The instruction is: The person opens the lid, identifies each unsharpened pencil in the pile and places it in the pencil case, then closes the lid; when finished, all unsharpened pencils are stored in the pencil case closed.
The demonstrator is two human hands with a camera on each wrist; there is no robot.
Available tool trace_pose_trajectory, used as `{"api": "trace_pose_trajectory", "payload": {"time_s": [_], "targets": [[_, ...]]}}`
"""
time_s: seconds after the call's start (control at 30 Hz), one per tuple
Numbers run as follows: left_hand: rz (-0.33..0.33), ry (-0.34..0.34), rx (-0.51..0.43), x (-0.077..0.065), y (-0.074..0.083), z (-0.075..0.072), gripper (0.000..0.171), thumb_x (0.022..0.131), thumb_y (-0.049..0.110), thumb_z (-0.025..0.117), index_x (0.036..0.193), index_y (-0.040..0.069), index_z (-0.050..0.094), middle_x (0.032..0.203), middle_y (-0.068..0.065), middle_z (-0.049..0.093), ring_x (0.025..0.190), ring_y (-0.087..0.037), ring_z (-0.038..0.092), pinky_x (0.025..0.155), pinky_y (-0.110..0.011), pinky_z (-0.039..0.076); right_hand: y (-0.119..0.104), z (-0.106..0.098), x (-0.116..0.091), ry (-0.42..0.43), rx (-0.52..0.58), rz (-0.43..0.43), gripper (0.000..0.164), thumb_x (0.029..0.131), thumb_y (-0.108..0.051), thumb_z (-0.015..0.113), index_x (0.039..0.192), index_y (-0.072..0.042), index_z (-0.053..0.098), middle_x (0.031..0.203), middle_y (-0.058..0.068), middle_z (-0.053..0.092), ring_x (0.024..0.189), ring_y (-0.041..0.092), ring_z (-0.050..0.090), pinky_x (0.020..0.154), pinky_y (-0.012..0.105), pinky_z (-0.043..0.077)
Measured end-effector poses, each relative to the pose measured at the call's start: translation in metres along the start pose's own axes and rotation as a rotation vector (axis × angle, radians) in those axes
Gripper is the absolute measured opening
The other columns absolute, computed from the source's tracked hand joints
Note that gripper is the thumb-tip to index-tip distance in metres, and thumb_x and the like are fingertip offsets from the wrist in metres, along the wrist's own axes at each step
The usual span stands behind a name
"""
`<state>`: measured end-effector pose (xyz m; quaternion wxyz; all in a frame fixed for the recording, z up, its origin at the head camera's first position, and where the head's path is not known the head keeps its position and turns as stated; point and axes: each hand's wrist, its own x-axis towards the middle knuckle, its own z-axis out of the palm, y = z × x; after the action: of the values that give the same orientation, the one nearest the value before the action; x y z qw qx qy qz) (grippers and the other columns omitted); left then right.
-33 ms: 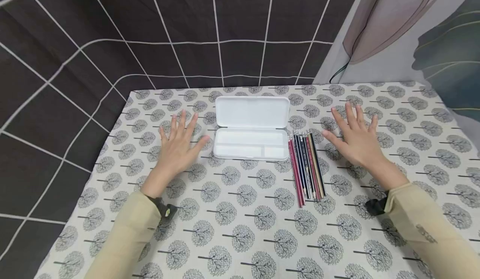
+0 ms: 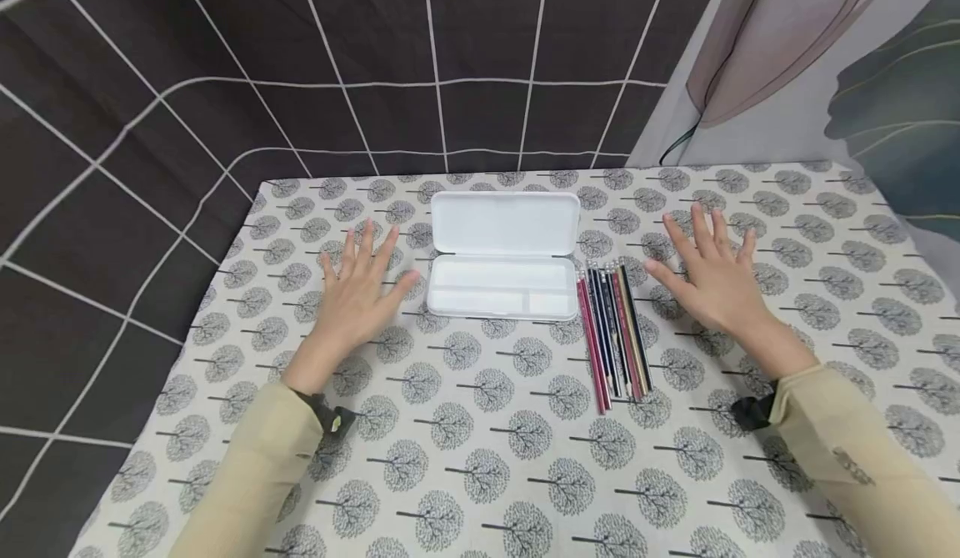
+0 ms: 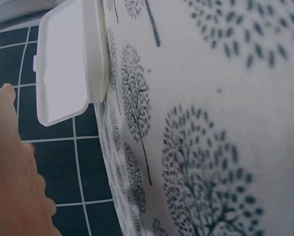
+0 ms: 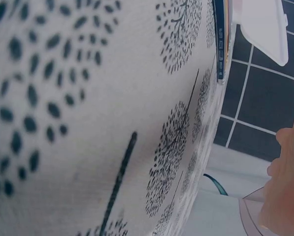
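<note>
A white pencil case (image 2: 501,263) lies with its lid (image 2: 506,223) raised at the middle of the table; its tray has divided compartments and holds nothing. Just right of it, several pencils (image 2: 615,333) in dark red, black, navy and gold lie side by side, pointing roughly toward the person. To the left of the case, my left hand (image 2: 356,291) rests with fingers spread, apart from it. My right hand (image 2: 712,279) is likewise spread, right of the pencils and not touching them. In the left wrist view the case (image 3: 63,64) stands beyond the hand.
A white tablecloth (image 2: 480,475) with grey tree prints covers the table. Behind and to the left hangs a dark cloth (image 2: 360,41) with a white grid. A pale curtain (image 2: 795,49) with leaf shapes hangs at the right back.
</note>
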<state>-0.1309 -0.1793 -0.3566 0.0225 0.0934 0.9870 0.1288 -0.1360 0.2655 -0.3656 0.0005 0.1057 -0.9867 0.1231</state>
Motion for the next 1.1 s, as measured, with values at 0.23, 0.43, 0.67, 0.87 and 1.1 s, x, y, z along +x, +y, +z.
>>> {"api": "trace_pose_trajectory", "payload": {"time_s": [0.23,0.43,0.67,0.87,1.1], "targets": [[0.047,-0.03,-0.104,0.004,0.001,0.001,0.071,0.093,0.062,0.028,0.151,0.024,0.013,0.156,-0.01,0.014,0.141,-0.035,0.015,0.112,-0.06,-0.002,-0.009,0.004,0.001,0.008,0.066,-0.023,0.072,0.096,-0.056,0.029,0.151,-0.017,0.005,0.154,0.013,-0.011,0.139,0.029,-0.02,0.101,0.052,-0.029],[0.109,-0.14,-0.188,0.015,0.008,0.007,0.072,0.091,0.048,0.052,0.149,0.018,0.023,0.153,-0.015,0.022,0.139,-0.035,0.02,0.113,-0.057,0.004,-0.028,0.012,0.005,0.131,0.191,-0.119,0.057,0.092,-0.037,0.057,0.136,-0.002,0.045,0.14,0.025,0.04,0.135,0.042,0.026,0.111,0.062,0.007],[0.131,-0.255,-0.3,0.025,0.017,0.014,0.08,0.083,0.046,0.065,0.147,0.016,0.03,0.149,-0.017,0.029,0.137,-0.036,0.026,0.113,-0.056,0.014,-0.055,0.023,0.007,0.071,0.314,-0.12,0.024,0.086,-0.021,0.067,0.104,-0.004,0.067,0.088,0.009,0.067,0.075,0.02,0.06,0.066,0.037,0.052],[0.097,-0.306,-0.41,0.025,0.015,0.013,0.082,0.079,0.038,0.073,0.146,0.016,0.031,0.146,-0.017,0.034,0.133,-0.036,0.032,0.111,-0.055,0.023,-0.076,0.029,0.017,-0.105,0.341,-0.072,0.014,0.084,-0.022,0.069,0.091,-0.01,0.071,0.069,-0.002,0.061,0.06,0.012,0.051,0.059,0.027,0.044],[0.141,-0.298,-0.414,0.03,0.017,0.015,0.091,0.073,0.037,0.078,0.147,0.014,0.029,0.144,-0.019,0.033,0.131,-0.038,0.033,0.109,-0.057,0.024,-0.077,0.029,0.02,-0.158,0.35,-0.069,0.01,0.081,-0.014,0.067,0.088,-0.008,0.071,0.066,-0.002,0.062,0.056,0.011,0.052,0.058,0.027,0.046]]}}
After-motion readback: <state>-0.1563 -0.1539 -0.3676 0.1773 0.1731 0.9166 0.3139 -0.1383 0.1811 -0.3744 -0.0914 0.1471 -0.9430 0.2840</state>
